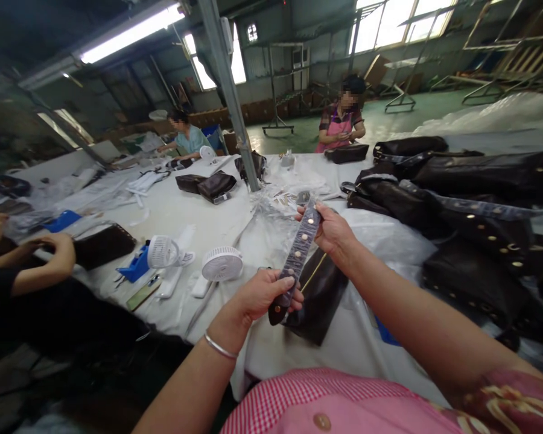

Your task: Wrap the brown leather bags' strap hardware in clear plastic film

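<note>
I hold a dark studded leather strap [297, 256] stretched between both hands above the white table [172, 211]. My left hand [265, 295], with a silver bangle on the wrist, pinches the strap's lower rounded end. My right hand [328, 229] grips the upper end. The strap seems wrapped in clear film. Just under it lies a dark brown leather bag [314, 301] on the table, close to my body.
A pile of dark studded bags [470, 199] fills the right side. Two small white fans [221, 263] and blue items sit to the left. A steel post [230, 96] rises mid-table. A person's arms [49, 259] rest at left; two other people work at the far end.
</note>
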`<state>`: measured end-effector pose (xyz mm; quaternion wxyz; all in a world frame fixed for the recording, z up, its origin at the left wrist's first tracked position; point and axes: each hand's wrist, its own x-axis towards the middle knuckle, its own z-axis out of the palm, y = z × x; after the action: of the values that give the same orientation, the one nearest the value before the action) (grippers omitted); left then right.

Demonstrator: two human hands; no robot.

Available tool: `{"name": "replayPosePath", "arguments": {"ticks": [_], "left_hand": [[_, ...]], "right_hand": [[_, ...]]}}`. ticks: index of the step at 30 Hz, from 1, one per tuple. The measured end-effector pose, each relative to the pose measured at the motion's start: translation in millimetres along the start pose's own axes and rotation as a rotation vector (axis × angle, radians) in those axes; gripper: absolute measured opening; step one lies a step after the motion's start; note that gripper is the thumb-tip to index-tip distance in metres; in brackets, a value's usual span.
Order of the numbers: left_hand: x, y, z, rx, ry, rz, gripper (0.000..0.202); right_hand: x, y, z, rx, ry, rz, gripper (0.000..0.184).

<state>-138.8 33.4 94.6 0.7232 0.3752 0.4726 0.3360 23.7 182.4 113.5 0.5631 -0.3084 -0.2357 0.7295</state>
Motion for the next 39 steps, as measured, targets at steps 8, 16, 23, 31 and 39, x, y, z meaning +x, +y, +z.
{"name": "replayPosePath", "arguments": {"ticks": [8,16,23,31,39], "left_hand": [[-27,-17,-1.9,-0.025,-0.001,-0.009,0.04],[-34,-16,13.7,0.049,0.146,0.131,0.038],[-37,-27,26.4,0.287,0.117,0.101,0.042],[-32,-2,24.1,-0.011,0.083,0.209,0.049],[-94,52,77.0,-0.023,0.227,0.195,0.035]], "right_hand": [[-2,-1,-1,0.013,0.044,-0.045,0.02],[-53,3,-13,-0.041,-0.415,0.2,0.04],[-131,55,-32,-0.427,-0.403,0.147,0.026],[-161,42,-38,-1.011,-0.688,-0.414,0.023],[-154,5,-36,-1.14,-0.474,-1.103,0.044]]}}
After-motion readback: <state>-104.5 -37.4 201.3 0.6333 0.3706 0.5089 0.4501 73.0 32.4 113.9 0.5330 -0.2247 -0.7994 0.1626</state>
